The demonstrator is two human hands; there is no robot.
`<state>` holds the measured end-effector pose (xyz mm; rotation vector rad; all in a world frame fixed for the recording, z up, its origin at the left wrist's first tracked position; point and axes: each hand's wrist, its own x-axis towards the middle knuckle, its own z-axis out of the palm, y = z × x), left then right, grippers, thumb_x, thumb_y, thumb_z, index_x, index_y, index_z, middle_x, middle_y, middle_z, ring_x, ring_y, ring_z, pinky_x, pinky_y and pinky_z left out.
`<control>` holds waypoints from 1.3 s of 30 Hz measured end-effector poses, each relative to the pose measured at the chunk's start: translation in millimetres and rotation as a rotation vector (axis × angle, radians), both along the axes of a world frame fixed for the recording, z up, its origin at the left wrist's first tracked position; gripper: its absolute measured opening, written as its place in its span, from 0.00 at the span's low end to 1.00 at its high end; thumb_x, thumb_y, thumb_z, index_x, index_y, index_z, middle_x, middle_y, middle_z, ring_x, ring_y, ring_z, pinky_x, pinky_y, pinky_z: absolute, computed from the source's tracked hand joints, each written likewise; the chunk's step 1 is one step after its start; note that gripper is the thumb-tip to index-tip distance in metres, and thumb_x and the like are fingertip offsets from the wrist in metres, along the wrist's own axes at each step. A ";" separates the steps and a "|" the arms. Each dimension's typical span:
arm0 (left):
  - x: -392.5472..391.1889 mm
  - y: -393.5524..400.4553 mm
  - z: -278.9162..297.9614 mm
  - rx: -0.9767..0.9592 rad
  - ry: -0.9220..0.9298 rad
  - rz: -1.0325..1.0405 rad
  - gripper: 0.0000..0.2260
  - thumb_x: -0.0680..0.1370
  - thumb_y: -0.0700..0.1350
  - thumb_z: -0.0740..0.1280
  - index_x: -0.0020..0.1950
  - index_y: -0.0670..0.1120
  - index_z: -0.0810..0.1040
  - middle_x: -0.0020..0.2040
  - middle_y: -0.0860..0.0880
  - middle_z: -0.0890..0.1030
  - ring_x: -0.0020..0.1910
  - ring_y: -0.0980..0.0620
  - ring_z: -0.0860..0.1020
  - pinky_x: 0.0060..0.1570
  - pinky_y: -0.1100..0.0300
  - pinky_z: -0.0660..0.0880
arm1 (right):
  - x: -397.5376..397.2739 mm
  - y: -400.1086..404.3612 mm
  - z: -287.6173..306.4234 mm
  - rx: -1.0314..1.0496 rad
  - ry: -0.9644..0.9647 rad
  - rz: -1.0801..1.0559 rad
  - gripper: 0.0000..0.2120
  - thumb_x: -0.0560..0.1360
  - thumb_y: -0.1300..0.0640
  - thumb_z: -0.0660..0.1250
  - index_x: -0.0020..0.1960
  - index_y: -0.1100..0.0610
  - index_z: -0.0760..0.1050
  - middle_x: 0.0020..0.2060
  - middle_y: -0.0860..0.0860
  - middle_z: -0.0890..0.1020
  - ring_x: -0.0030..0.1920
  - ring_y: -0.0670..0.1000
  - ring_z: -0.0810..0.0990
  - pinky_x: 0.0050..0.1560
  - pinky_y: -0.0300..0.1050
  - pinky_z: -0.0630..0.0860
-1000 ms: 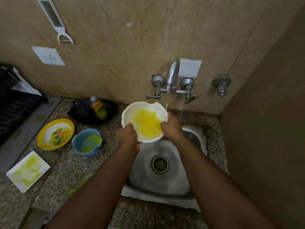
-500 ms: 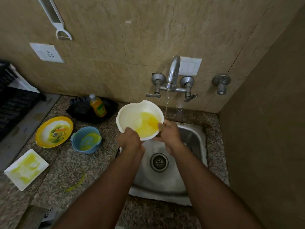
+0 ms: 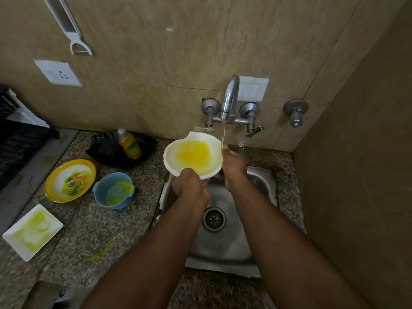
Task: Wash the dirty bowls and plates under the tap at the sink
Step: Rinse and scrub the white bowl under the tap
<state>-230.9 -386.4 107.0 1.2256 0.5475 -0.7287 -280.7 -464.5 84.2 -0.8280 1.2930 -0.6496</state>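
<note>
Since half a second ago, I have lifted the white bowl (image 3: 193, 153) a little toward the tap (image 3: 229, 99), and its yellow smear now faces me more squarely. From the head view, my left hand (image 3: 189, 185) grips the near rim, fingers curled round it, while my right hand (image 3: 231, 166) grips the right rim, where the thin water stream (image 3: 223, 134) falls. Both hold the bowl above the sink (image 3: 225, 239). On the counter (image 3: 89, 230) to the left lie a yellow plate (image 3: 70, 180), a blue bowl (image 3: 114, 190) and a square white plate (image 3: 32, 231), all dirty.
</note>
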 end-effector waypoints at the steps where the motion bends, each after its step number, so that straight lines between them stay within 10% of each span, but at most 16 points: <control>1: -3.1 -0.8 -0.5 -0.024 0.008 0.003 0.17 0.79 0.33 0.60 0.67 0.43 0.75 0.56 0.40 0.80 0.51 0.37 0.82 0.51 0.39 0.83 | -0.3 -3.4 0.9 -0.026 0.040 0.000 0.12 0.82 0.49 0.66 0.44 0.52 0.84 0.42 0.53 0.88 0.41 0.55 0.87 0.41 0.53 0.86; 6: 9.1 6.8 -9.6 -0.013 0.021 -0.070 0.10 0.83 0.37 0.59 0.63 0.42 0.75 0.52 0.44 0.79 0.50 0.44 0.81 0.54 0.45 0.82 | -10.6 -2.7 -2.5 0.000 -0.084 0.335 0.15 0.83 0.66 0.60 0.64 0.55 0.79 0.56 0.56 0.85 0.55 0.57 0.84 0.50 0.54 0.84; 16: 26.2 36.7 8.2 -0.162 0.098 -0.318 0.12 0.78 0.49 0.69 0.60 0.49 0.78 0.56 0.40 0.84 0.56 0.34 0.81 0.57 0.31 0.78 | -13.0 -25.2 8.3 -0.388 0.373 0.373 0.10 0.79 0.58 0.69 0.57 0.57 0.85 0.46 0.52 0.87 0.46 0.54 0.85 0.53 0.58 0.84; 21: 35.9 39.9 -7.1 -0.056 0.048 -0.232 0.18 0.81 0.43 0.67 0.71 0.47 0.73 0.63 0.40 0.81 0.59 0.34 0.80 0.56 0.26 0.76 | -18.3 -20.1 12.0 -0.252 0.300 0.752 0.29 0.75 0.70 0.63 0.74 0.56 0.71 0.65 0.57 0.80 0.63 0.59 0.79 0.63 0.59 0.79; 25: 23.6 36.5 -13.7 0.003 -0.008 -0.130 0.16 0.80 0.38 0.64 0.68 0.48 0.74 0.62 0.39 0.79 0.57 0.35 0.79 0.54 0.29 0.78 | -22.3 18.1 0.1 -0.710 0.690 0.945 0.36 0.81 0.62 0.60 0.83 0.61 0.46 0.83 0.58 0.43 0.82 0.63 0.49 0.78 0.53 0.60; 28: 22.4 34.9 -19.0 0.045 -0.037 -0.126 0.16 0.80 0.37 0.64 0.67 0.46 0.75 0.58 0.40 0.79 0.54 0.37 0.80 0.53 0.33 0.80 | -30.0 50.4 -3.9 -0.932 0.893 1.029 0.29 0.86 0.45 0.49 0.78 0.64 0.65 0.83 0.57 0.50 0.82 0.64 0.39 0.80 0.64 0.49; 33: 6.0 38.0 -20.2 0.049 -0.053 -0.118 0.14 0.80 0.34 0.62 0.64 0.45 0.75 0.48 0.44 0.79 0.41 0.45 0.78 0.46 0.43 0.81 | -24.2 52.3 -4.8 -0.866 1.223 1.165 0.36 0.82 0.39 0.44 0.82 0.59 0.57 0.84 0.54 0.49 0.81 0.57 0.32 0.78 0.65 0.33; 39: 0.8 27.7 -13.7 0.089 -0.088 -0.018 0.16 0.80 0.31 0.62 0.67 0.31 0.75 0.57 0.34 0.79 0.48 0.39 0.78 0.48 0.45 0.78 | -13.0 46.0 5.3 -0.863 1.258 1.238 0.35 0.82 0.41 0.46 0.82 0.61 0.52 0.83 0.58 0.49 0.83 0.56 0.41 0.79 0.65 0.39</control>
